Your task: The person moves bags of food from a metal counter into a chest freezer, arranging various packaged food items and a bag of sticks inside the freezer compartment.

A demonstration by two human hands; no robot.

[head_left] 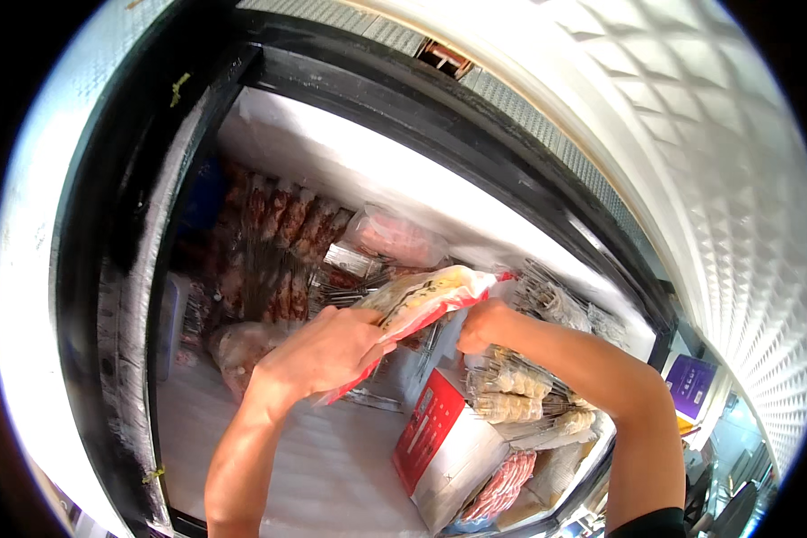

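Note:
A printed plastic bag (pixel 437 292) with red edges and yellowish contents is tilted over an open chest freezer. Its left part is gripped by my left hand (pixel 329 353), thumb side toward the bag. My right hand (pixel 483 327) is curled just below the bag's right end; its fingertips are hidden, so what it holds cannot be made out. Under the hands lie packs of dark red meat skewers (pixel 296 215), a clear bag of pink meat (pixel 397 235) and bundles of pale skewers (pixel 511 390). A red and white cardboard box (pixel 444 424) stands in front of them.
The freezer's black rim (pixel 444 128) surrounds the well, with frosted white walls (pixel 350 148). A large frosty clear bag (pixel 242 350) sits left of my left hand. Pink sliced meat (pixel 501 487) lies beside the box. A purple-labelled bucket (pixel 693 393) stands outside, right.

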